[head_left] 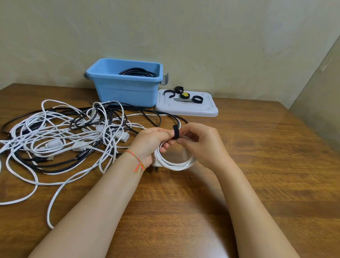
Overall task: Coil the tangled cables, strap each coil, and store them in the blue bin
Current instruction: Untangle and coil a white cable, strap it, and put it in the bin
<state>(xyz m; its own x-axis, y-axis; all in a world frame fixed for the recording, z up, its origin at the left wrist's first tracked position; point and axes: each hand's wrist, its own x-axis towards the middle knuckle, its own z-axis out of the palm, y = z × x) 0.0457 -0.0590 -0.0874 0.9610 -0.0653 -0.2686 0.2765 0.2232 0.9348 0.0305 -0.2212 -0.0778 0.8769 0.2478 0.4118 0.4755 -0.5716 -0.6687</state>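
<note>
A small white cable coil [173, 163] hangs just above the table's middle, its plug under my left palm. My left hand [151, 142] grips the coil's top. A black strap [176, 131] stands wrapped over that top, and my right hand [201, 144] pinches it with curled fingers. To the left lies a tangle of white and black cables [64, 137]. At the back stands the blue bin [125, 89] with a black coiled cable [138, 72] inside.
The bin's grey lid [206, 109] lies flat right of the bin, carrying several black straps [197, 99] and a small yellow piece [185, 93]. The wooden table [274, 156] ends at a wall behind and a front edge near my elbows.
</note>
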